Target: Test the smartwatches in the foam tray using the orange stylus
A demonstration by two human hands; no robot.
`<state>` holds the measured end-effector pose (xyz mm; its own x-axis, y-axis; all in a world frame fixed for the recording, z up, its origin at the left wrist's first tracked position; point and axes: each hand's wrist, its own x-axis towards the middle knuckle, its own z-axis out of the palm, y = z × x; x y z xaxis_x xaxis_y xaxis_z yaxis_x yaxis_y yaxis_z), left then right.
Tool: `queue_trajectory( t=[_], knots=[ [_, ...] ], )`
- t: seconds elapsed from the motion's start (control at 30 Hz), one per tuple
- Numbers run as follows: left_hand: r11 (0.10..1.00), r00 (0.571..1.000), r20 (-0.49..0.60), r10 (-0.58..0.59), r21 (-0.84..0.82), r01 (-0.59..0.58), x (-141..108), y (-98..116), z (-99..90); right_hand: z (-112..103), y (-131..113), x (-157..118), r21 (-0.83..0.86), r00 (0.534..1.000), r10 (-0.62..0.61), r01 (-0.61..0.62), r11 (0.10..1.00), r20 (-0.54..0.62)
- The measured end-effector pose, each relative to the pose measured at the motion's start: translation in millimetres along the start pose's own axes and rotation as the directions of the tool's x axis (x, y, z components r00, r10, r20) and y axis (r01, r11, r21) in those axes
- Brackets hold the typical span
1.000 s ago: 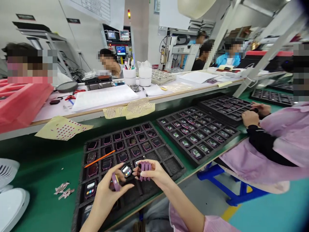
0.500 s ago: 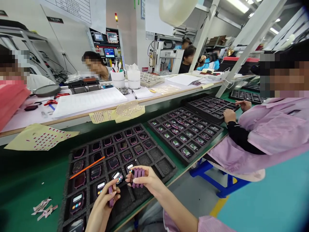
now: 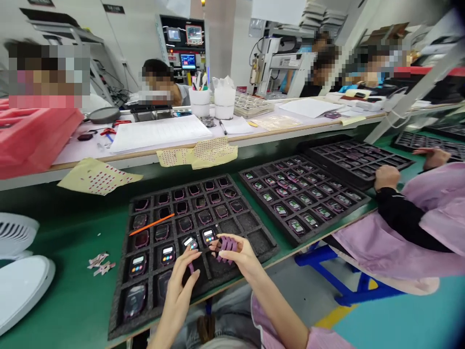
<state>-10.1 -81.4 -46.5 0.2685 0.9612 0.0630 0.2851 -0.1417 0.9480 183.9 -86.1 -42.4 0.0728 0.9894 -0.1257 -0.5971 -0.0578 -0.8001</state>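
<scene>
Several purple watch cases in a stack [image 3: 227, 249] are gripped by my right hand [image 3: 241, 257], over the near right part of a black foam tray [image 3: 119, 291]. My left hand [image 3: 181, 276] is just left of it, fingers around a single purple watch case [image 3: 191, 267], largely hidden by them. Watches with dark faces fill the far compartments of the tray. Some nearer ones have lit screens, such as a lit watch [image 3: 167, 254]. An orange stick [image 3: 151, 224] lies across the tray's left side.
A second foam tray [image 3: 301, 232] of watch parts lies to the right, near a person's hand [image 3: 387, 178]. Small strips [image 3: 101, 264] and a white fan [image 3: 22, 286] are at the left. A raised shelf [image 3: 254, 134] with papers and white cups runs behind.
The view has swung left, bringing the fan and more of the red bin into sight. My left hand's fingers have spread a little around the single case; my right hand still grips the stack.
</scene>
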Motion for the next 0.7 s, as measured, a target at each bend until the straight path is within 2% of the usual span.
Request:
queue_trajectory(
  t=[0.1, 0.27, 0.7],
  knots=[
    [0.998, 0.999, 0.016, 0.047, 0.034, -0.048, -5, 5, 10.3, -2, -3, -4, -0.015, 0.999, 0.020, -0.020, 1.000, -0.028],
    [0.995, 0.997, -0.018, 0.075, 0.068, -0.073, -11, 9, 20.6, -6, -4, -7, -0.060, 0.999, 0.030, -0.032, 0.998, -0.033],
    [0.982, 0.997, -0.052, 0.056, 0.181, -0.046, -18, 4, 23.4, -8, -1, -8, -0.125, 1.000, 0.019, -0.018, 0.992, 0.001]
  ],
)
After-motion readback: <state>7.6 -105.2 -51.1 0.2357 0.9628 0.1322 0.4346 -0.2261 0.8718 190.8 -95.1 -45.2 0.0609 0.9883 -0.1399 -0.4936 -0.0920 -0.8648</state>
